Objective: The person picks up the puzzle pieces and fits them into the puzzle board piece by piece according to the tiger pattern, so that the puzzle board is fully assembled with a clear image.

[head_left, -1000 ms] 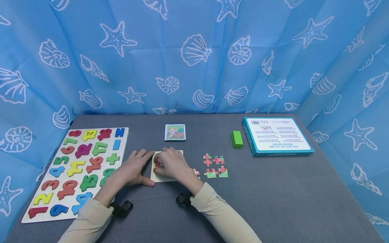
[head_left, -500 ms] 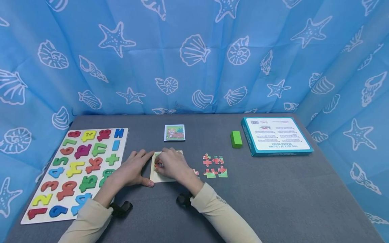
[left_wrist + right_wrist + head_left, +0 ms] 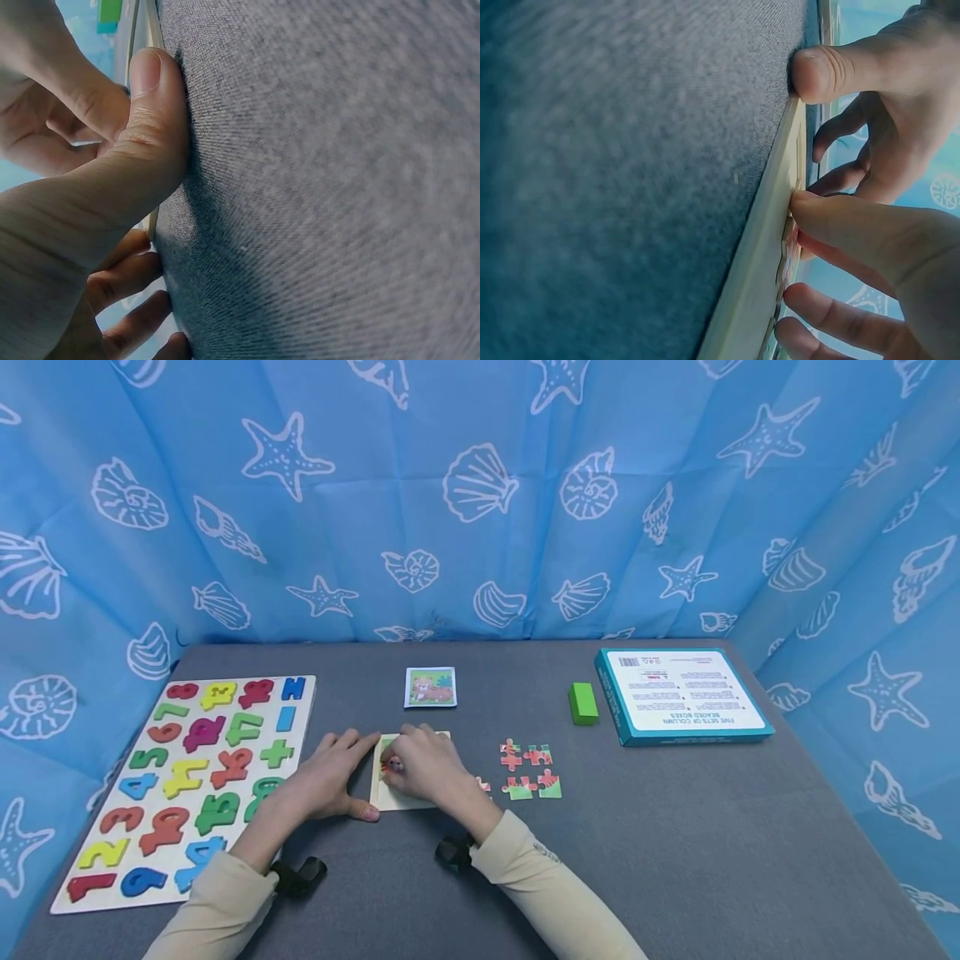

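Observation:
A small pale puzzle tray [image 3: 386, 799] lies flat on the grey table between both hands. My left hand [image 3: 327, 777] is spread along its left side, fingertips at the far corner and thumb at the near corner. Over the tray bends my right hand [image 3: 429, 770], its thumb and fingers pinching a small colourful jigsaw piece [image 3: 392, 765] at the left part of the tray. In the right wrist view the thumb [image 3: 817, 214] meets the tray's inner edge, and the piece is mostly hidden. Several loose jigsaw pieces [image 3: 538, 755] lie to the right; one is partly covered by the right wrist.
A number board [image 3: 176, 843] with coloured figures fills the left side. Behind the tray lies a picture card [image 3: 432, 687] of an animal. A green block [image 3: 583, 704] and a teal-edged box [image 3: 686, 697] sit at the back right. A blue curtain [image 3: 480, 552] hangs behind.
Both hands stay in nearly the same place. The right fingers have shifted only slightly on the piece, and the view has moved a little.

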The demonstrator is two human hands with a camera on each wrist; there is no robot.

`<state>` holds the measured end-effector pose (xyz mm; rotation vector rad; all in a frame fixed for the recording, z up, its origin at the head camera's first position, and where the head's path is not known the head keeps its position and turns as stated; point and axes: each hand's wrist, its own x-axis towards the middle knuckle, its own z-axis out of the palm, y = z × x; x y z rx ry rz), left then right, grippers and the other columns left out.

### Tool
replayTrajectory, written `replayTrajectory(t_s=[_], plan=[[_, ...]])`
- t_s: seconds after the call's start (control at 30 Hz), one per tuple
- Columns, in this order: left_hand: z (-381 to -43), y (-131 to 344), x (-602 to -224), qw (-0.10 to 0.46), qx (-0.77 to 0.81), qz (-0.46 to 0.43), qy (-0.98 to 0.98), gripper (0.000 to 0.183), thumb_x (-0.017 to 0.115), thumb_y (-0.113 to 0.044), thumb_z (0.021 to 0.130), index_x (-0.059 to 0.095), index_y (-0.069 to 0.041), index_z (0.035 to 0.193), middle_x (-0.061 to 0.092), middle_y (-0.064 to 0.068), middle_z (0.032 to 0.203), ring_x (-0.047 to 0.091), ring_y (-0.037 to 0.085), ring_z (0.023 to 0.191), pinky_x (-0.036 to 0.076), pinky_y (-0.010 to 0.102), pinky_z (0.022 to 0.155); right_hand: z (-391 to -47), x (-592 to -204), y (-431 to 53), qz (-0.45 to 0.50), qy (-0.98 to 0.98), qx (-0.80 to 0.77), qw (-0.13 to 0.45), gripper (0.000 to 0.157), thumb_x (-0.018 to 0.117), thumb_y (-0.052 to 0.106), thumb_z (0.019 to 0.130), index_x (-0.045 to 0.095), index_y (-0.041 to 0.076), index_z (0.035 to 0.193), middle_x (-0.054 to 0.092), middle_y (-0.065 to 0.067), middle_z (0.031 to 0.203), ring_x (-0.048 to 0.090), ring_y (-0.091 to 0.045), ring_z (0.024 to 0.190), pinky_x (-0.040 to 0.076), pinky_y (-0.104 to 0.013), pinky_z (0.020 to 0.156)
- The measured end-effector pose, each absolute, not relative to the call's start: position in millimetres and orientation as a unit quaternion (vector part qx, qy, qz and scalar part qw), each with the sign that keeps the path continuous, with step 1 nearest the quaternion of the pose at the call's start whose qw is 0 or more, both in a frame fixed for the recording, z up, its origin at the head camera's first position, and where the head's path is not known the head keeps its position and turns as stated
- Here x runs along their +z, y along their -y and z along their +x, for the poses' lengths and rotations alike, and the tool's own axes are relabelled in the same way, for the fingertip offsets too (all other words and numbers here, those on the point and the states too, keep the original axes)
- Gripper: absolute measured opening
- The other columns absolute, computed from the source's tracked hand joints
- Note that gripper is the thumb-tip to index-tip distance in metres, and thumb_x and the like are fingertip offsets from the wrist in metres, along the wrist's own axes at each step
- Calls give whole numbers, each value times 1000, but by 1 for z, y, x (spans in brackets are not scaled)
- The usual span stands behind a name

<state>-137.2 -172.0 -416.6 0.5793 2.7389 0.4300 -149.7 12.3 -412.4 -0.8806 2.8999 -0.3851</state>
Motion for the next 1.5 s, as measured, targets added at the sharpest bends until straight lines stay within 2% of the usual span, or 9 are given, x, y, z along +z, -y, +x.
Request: replayTrajectory(t_s=[0.1,0.27,0.37,0.53,0.67,1.03,1.2,1.5], plan=[[-137,172,-416,154,150,203,-955,112,90,-55,70,41,-1,154,53,18,134,45,31,109,45,52,94,-149,-412,-14,-287,-949,-123,46,21,76,31,93,80,26,112,72,1,106,63,-18,90,53,-37,71],[-137,172,-416,156,149,204,-955,112,89,-56,70,40,-1,154,52,19,136,46,33,112,45,54,96,-148,-409,-16,-278,-951,-120,65,40,75,33,93,70,27,132,71,0,121,65,-21,105,55,-44,86],[-137,172,-416,159,149,203,-955,112,89,-57,70,40,-1,155,52,18,136,46,33,112,45,54,96,-148,-407,-18,-277,-951,-118,69,44,74,34,94,67,28,137,70,-1,125,65,-22,109,55,-45,90],[-138,172,-416,164,147,197,-955,114,89,-58,69,39,-2,155,52,17,135,45,31,110,46,52,94,-147,-405,-24,-281,-950,-119,62,35,74,36,94,72,27,128,70,0,116,63,-20,99,55,-38,82],[-138,171,-417,169,144,194,-955,114,89,-57,69,39,-2,156,52,17,135,45,31,109,46,52,93,-147,-403,-32,-275,-950,-132,63,31,74,34,94,75,27,124,70,0,116,62,-20,100,54,-38,80],[-139,170,-417,175,142,182,-957,114,90,-56,69,38,-4,156,50,19,140,45,34,116,45,57,97,-149,-399,-74,-255,-954,-144,68,35,78,31,92,74,22,126,67,-5,108,53,-20,86,39,-31,64],[-139,171,-417,176,141,180,-958,114,90,-55,69,37,-4,157,49,19,142,45,35,118,45,57,98,-151,-399,-99,-240,-958,-141,65,38,79,30,90,73,19,126,66,-8,108,54,-21,86,40,-33,63],[-139,170,-416,181,141,179,-957,114,90,-54,70,37,-4,157,49,20,141,45,35,117,45,57,97,-150,-396,-133,-211,-966,-137,58,42,81,31,89,73,19,128,68,-9,118,57,-22,91,43,-34,66]])
